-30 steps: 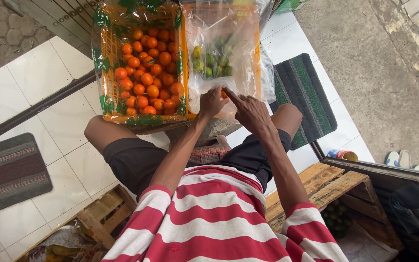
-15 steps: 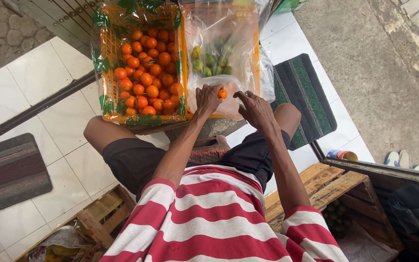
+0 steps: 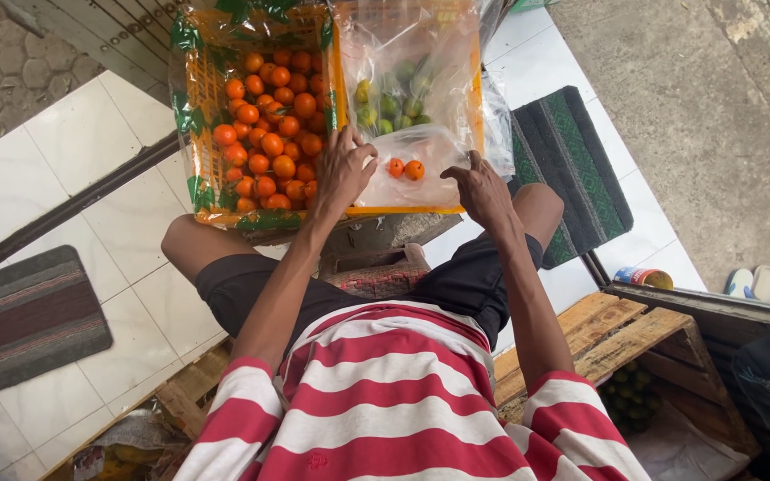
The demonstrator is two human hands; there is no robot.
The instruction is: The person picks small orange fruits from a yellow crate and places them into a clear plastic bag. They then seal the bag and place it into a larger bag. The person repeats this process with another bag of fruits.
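Orange fruit fills the left half of a yellow plastic crate (image 3: 403, 210), the landmark here, lined with clear plastic and set on a low stand just in front of the seated person's knees. The heap of small oranges (image 3: 269, 134) lies in the crate's left compartment, bordered with green-printed plastic. In the right compartment, toward the far wall, sits a small cluster of green fruit (image 3: 389, 102) under clear film, and nearer the crate's front edge two loose oranges (image 3: 405, 167) rest on a clear plastic bag (image 3: 421, 156).

The left hand (image 3: 343, 169) lies at the middle of the crate, over the divide between the two compartments, fingers spread and slightly curled, fingertips touching the edge of the orange heap and the bag; it grips nothing that can be seen. The right hand (image 3: 483, 189) hovers at the crate's front right corner, fingers bent and partly open, index finger pointing toward the two loose oranges, just beside the bag; it holds nothing.

Right of the crate a dark green striped mat (image 3: 572, 169) lies on the white tiled floor (image 3: 73, 151). Left of and nearer than the crate lies a second striped mat (image 3: 24, 321). Behind the crate, beside the person's right arm, stands a wooden box (image 3: 634, 338) with more green fruit underneath.
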